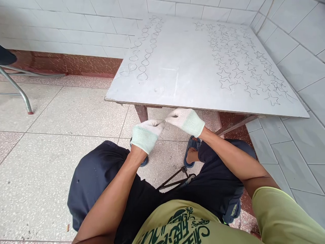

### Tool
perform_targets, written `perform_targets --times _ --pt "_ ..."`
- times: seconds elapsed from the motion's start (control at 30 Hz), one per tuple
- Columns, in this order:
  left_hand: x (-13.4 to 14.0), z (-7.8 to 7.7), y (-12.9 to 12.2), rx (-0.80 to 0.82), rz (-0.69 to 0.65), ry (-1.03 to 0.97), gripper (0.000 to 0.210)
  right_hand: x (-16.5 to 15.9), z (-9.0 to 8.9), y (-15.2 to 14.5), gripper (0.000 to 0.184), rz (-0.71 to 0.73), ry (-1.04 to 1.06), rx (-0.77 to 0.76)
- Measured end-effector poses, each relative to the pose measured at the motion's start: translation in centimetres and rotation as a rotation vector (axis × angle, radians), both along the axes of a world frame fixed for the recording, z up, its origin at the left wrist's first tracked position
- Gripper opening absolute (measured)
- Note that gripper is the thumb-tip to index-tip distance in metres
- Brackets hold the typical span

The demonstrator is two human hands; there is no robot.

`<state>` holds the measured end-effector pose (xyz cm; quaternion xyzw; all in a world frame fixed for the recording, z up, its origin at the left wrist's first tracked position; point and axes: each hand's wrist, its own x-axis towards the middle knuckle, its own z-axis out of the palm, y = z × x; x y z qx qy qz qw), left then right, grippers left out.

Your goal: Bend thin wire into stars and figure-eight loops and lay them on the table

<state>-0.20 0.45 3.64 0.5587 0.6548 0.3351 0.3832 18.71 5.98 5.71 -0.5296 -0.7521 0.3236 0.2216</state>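
My left hand [147,134], in a white knit glove with a pale green cuff, pinches a thin wire [167,128] just in front of the table edge. Gloved the same way, my right hand [186,120] meets it there, its thumb and fingertips closed on the wire too. A bent part of the wire hangs below the fingertips; its full shape is too fine to make out. Wire stars [224,84] lie in rows on the right side of the white table [188,91]. Twisted wire loops shaped like figure eights [142,73] line its left side.
Tiled walls [299,44] stand behind and to the right of the table. A wooden table leg [141,113] is just beyond my left hand. A metal stool leg [21,91] is at the far left. Between my feet is a dark folding metal stand [175,179].
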Motion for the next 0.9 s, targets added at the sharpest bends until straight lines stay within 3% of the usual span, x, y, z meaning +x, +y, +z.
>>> perform_targets --times 0.23,0.5,0.67,0.9 --pt "0.9 2.1 0.0 0.037 -0.065 0.092 0.023 0.0 -1.2 0.3 0.025 -0.033 0.215 -0.133" --pt "1.3 3.2 -0.3 0.155 -0.182 0.452 0.033 -0.2 1.6 -0.5 0.023 -0.107 0.458 -0.384" --pt "1.3 3.2 -0.4 0.171 -0.262 0.551 0.036 0.2 2.6 -0.7 0.025 -0.097 0.424 -0.389" --pt "1.0 3.2 -0.3 0.276 -0.380 0.708 0.037 0.8 1.5 -0.2 0.017 -0.006 0.368 -0.376"
